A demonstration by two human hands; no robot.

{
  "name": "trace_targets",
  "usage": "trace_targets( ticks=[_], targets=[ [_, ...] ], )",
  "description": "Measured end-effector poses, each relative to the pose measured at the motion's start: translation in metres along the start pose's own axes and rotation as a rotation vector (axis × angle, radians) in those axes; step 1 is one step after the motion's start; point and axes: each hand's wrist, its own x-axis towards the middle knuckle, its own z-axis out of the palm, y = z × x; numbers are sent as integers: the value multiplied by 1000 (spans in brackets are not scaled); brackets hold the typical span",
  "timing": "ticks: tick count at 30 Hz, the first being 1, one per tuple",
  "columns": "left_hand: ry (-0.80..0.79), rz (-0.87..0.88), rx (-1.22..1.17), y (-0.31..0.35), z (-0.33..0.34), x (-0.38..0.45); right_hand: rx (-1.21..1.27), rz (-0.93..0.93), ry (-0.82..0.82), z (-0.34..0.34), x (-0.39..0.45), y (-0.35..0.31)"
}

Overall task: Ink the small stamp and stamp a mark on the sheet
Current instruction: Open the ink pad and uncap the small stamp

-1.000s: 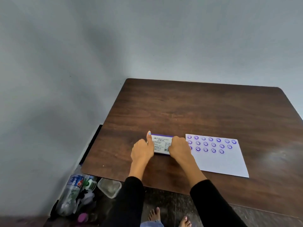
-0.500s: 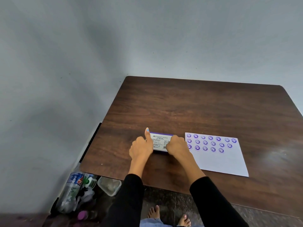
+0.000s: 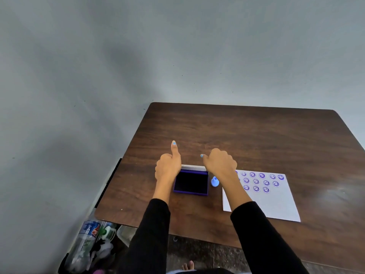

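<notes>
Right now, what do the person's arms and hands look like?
Both arms wear long black sleeves that end at the wrists, leaving the hands bare. The left hand and right hand show light blue nail polish on the thumbnails. No rings, watch or bracelets can be seen.

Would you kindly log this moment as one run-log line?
ink pad: lid open | left hand, right hand: at lid | small stamp: untouched on table | sheet: three rows of marks
</notes>
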Motion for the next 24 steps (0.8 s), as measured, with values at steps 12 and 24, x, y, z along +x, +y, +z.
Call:
trace_targets(
  ticks=[12, 24],
  targets=[
    [-87, -49, -62, 22, 22, 37, 115, 36, -1, 3, 42, -2],
    [-162, -102, -184, 15, 37, 54, 295, 114, -52, 17, 48, 13]
  ],
)
